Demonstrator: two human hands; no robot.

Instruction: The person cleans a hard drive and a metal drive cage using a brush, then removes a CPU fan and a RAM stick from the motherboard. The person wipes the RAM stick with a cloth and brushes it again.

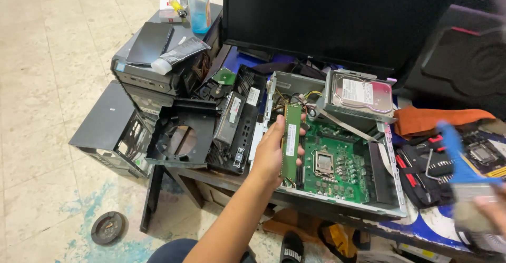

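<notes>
My left hand [274, 155] grips a long green memory module [291, 139] upright over the left edge of an open computer case [392, 189]. Inside the case lies a green motherboard [342, 168] with a bare processor socket. A hard drive [363, 94] sits in a metal bracket at the case's back right. My right hand [493, 210], blurred at the right edge, holds a blue-handled brush [461, 176] with pale bristles, away from the case.
A black monitor [327, 15] stands behind the case. Left of it are black case panels, a fan shroud [179, 139], a second small computer [150, 73] with a tube and a bottle on top. A tool kit [427, 170] and orange cloth [427, 119] lie right.
</notes>
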